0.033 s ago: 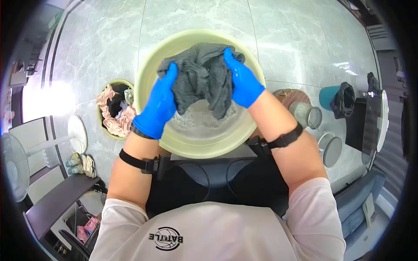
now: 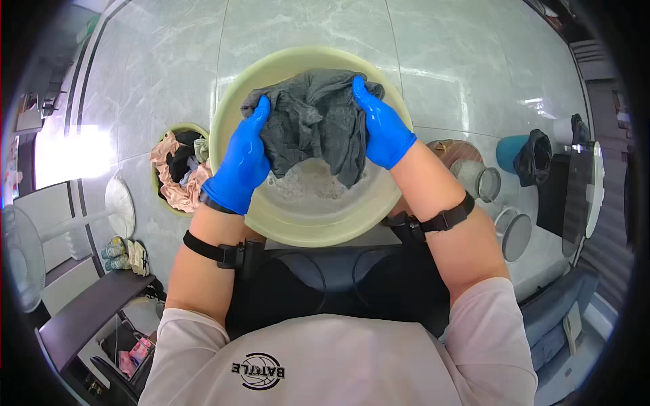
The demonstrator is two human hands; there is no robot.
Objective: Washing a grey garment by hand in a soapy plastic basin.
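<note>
A wet, dark grey garment (image 2: 308, 122) is stretched between my two blue-gloved hands, above a large pale green basin (image 2: 305, 233). My left hand (image 2: 242, 155) grips its left side, thumb on top. On the other side my right hand (image 2: 382, 128) holds the right edge the same way, thumb near the top. Two folds of the cloth hang down toward soapy water (image 2: 311, 186) with white suds. Most of my fingers are hidden beneath the cloth. The garment's exact kind cannot be made out.
Left of the basin stands a smaller tub (image 2: 177, 127) of pink, black and pale clothes. To the right are a round wooden stool (image 2: 457, 150), glass jars (image 2: 489, 183) and a teal bin (image 2: 509, 154) with a black bag. A white fan (image 2: 24, 260) and dark bench (image 2: 95, 314) are at far left.
My hands have moved slightly apart, the left one outward to the left and the right one a little to the right. The grey garment is spread a bit wider.
</note>
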